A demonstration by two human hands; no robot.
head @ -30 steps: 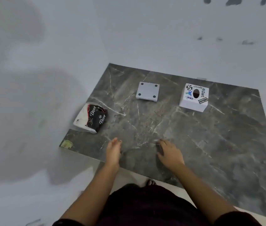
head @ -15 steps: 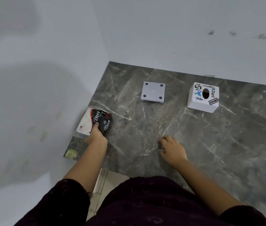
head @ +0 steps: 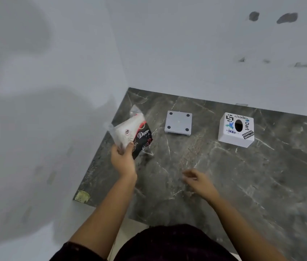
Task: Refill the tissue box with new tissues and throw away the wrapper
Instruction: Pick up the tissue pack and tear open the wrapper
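My left hand grips the wrapped tissue pack, white with a black and red printed side, and holds it tilted above the left edge of the dark marble tabletop. A white cube tissue box cover with stickers and an oval hole on top stands at the far right. Its flat white base plate with four dark feet lies upturned between pack and cover. My right hand hovers low over the table's middle, fingers loosely curled, holding nothing.
White walls meet in a corner behind and to the left of the table. A small yellowish sticker marks the table's near left corner. My dark-clothed lap is at the bottom.
My left hand reached left to the tissue pack, gripped it and lifted it off the table. My right hand rose slightly from the tabletop.
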